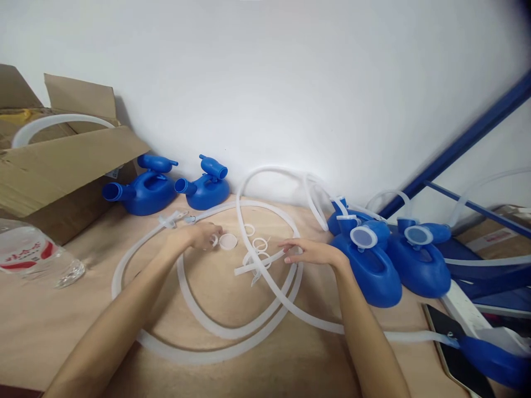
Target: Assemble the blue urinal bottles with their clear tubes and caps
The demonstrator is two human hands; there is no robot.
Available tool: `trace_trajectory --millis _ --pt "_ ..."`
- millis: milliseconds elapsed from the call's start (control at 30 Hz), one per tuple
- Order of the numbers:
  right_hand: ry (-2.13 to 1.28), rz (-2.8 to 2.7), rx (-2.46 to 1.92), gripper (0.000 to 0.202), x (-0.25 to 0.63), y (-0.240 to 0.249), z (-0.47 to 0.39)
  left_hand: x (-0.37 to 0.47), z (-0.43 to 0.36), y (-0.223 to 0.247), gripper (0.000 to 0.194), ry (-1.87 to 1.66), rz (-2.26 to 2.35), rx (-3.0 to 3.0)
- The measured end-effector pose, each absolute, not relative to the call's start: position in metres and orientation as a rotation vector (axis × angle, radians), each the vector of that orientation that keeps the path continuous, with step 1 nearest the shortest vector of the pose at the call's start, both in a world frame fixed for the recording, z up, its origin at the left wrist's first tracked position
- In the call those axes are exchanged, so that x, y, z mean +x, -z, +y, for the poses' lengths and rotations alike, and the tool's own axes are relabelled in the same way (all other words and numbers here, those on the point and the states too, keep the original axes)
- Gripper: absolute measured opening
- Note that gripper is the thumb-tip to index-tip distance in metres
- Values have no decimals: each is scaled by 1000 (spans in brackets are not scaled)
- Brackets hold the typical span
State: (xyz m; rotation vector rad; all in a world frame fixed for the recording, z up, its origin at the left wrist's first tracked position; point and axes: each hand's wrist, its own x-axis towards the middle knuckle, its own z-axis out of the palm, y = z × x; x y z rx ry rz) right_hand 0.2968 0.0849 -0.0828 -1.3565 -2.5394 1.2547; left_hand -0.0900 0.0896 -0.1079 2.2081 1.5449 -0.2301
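Observation:
My left hand (pixel 203 236) is closed, its fingertips around a small white plastic ring (pixel 214 241). Right beside it on the wooden table lies a round translucent cap (pixel 228 241). My right hand (pixel 313 251) has its thumb and fingers on either side of a translucent white hose (pixel 253 266), near the hose's cut end. Several loose white rings (pixel 260 244) and caps lie between the hands, partly under the crossing hoses. A long coil of white hose (pixel 215 331) loops around this spot, and a clear connector (pixel 169 220) sits at its upper left.
Blue plastic urinal bottles (pixel 205 190) stand along the wall at left, others with white caps (pixel 365 271) at right. An open cardboard box (pixel 62 171) and a clear plastic bag (pixel 33 251) are on the left. A phone (pixel 452 348) lies at the right edge beside blue metal rails (pixel 460 138).

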Motion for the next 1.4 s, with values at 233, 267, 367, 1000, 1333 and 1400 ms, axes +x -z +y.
trace_trajectory --millis 233,267,367,1000,1333,1400 --pt "-1247 -2469 -1413 71 311 52 71 -162 114 69 59 -806 2139 2058" --pt "-1240 -2473 -1397 72 312 47 67 -166 120 67 62 -902 2251 1988" --pt "-1223 -2506 -1331 78 309 32 51 -170 136 67 64 -953 2354 1888" --pt "-1158 -2644 -1235 80 302 31 38 -132 140 80 58 -996 2385 1733" --pt "-1071 -2478 -1297 88 329 28 47 -94 97 8 44 -1354 2249 2175" --pt "-988 -2383 -1292 94 334 34 55 -81 95 6 44 -1324 1980 2201"
